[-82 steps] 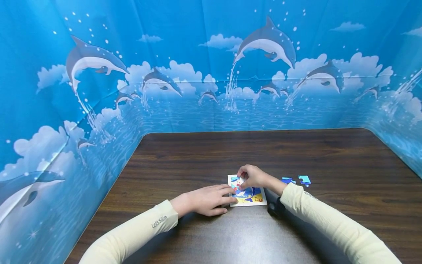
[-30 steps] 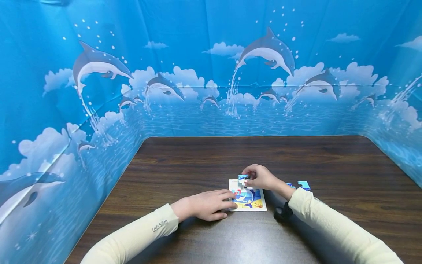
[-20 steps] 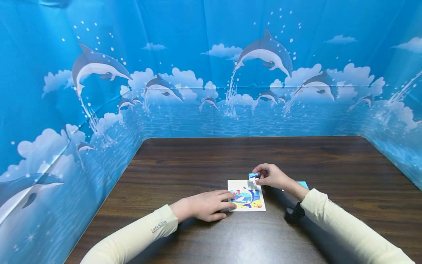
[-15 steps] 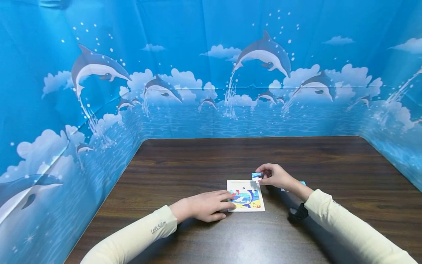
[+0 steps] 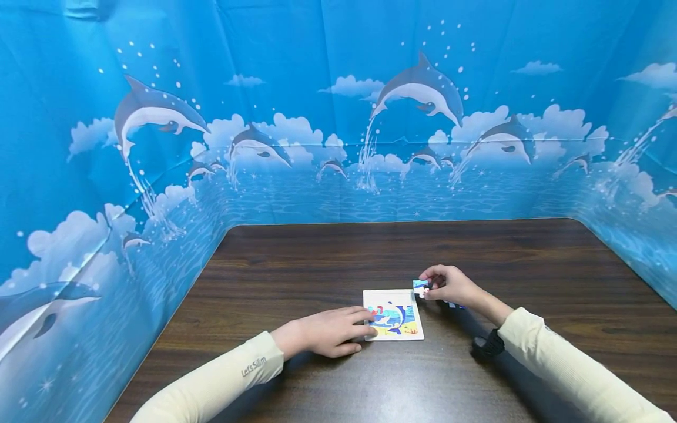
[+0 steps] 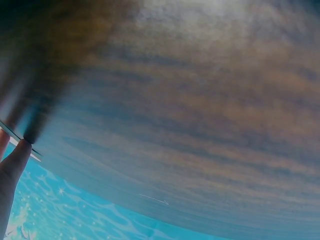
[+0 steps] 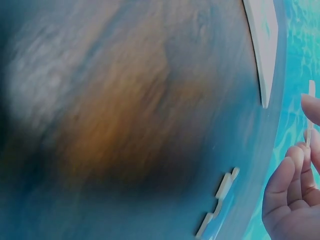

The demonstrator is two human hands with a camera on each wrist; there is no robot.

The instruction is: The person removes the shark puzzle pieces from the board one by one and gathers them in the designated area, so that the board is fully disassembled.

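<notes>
A small jigsaw puzzle board [image 5: 388,298] with a white frame lies on the table. Its lower part shows a dolphin picture, while the upper strip is bare white. My left hand [image 5: 333,332] rests at the board's left edge, fingers extended onto it; the left wrist view catches fingertips [image 6: 20,150] at that edge. Just off the board's upper right corner, my right hand [image 5: 457,291] pinches a blue and white puzzle piece [image 5: 420,288] between thumb and fingers. The right wrist view shows this piece [image 7: 311,90] edge-on, raised above the table.
Loose puzzle pieces [image 5: 455,305] lie on the dark wood table [image 5: 317,252], partly hidden under the right forearm. A black wrist device [image 5: 489,345] sits on the right wrist. A blue dolphin-print curtain [image 5: 296,194] borders the table's back and sides.
My right hand has lifted the puzzle piece from the board's upper part and carried it right, past the corner. My left hand stays at the board's edge. The head view has tilted slightly.
</notes>
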